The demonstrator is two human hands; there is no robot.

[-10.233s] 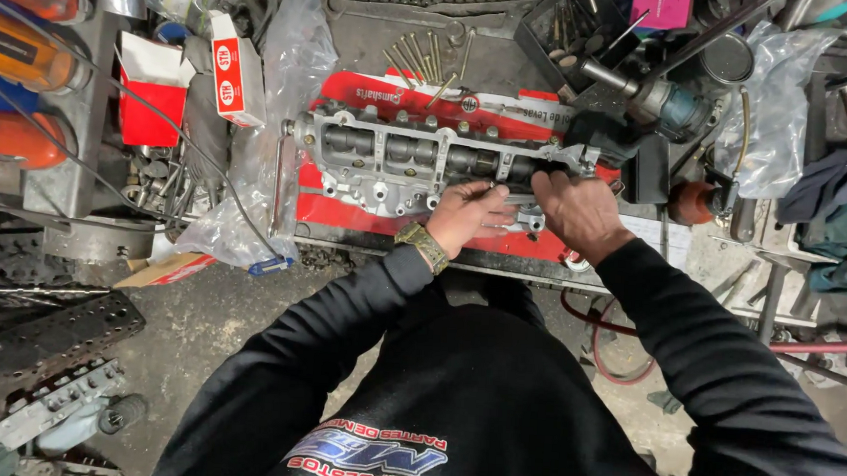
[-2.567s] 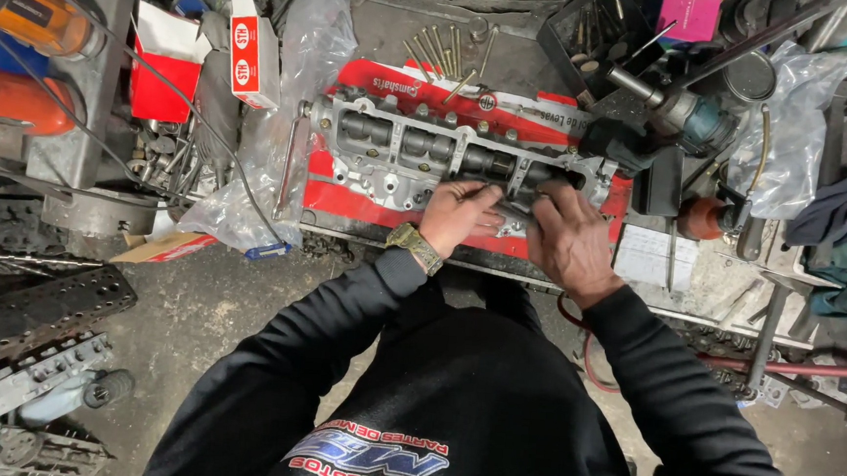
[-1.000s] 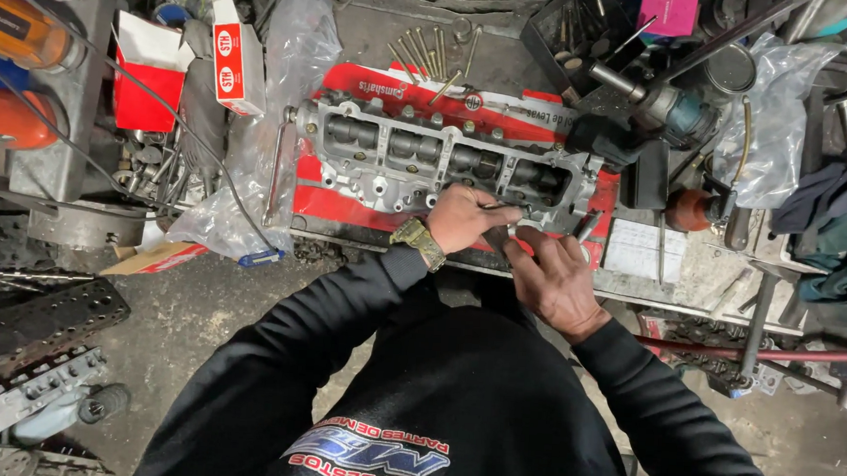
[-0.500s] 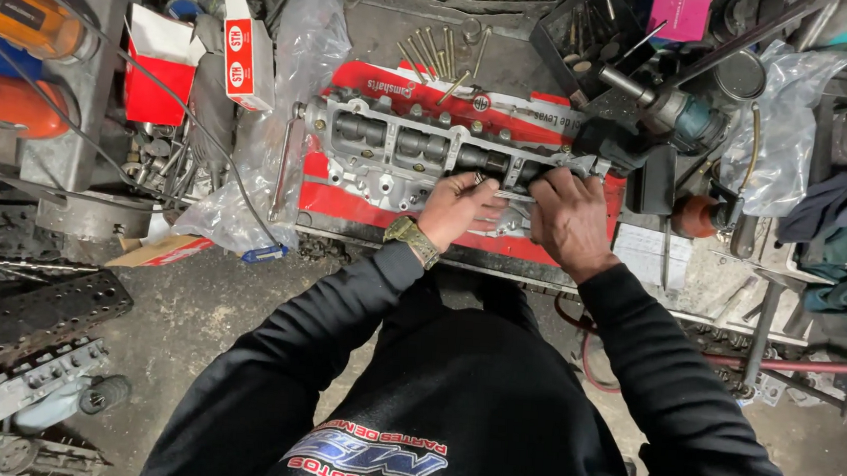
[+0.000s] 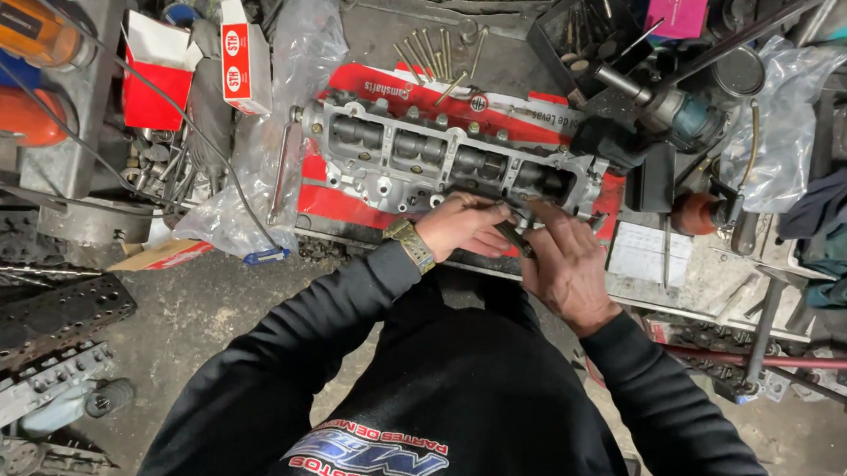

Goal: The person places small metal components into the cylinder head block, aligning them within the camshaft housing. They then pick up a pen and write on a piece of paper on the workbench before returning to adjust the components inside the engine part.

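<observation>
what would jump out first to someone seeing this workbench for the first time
Most striking is the grey metal cylinder head lying lengthwise mid-bench on a red printed sheet. Both hands meet at its near edge: the left hand, a watch at its wrist, and the right hand pinch a small dark part between them. To the left stand red and white cartons beside crumpled clear plastic bags.

Grey concrete floor, stained, gritty. Cluttered metal worktop across upper view, front edge worn. Red printed cardboard sheet spread on worktop. Clear plastic bags at left and right. Red-and-white carton boxes upper left. Orange cylinders stacked far left. Dark perforated metal plate on floor, lower left. Blue-grey cloth bundled far right. Lighting even, cool.
</observation>
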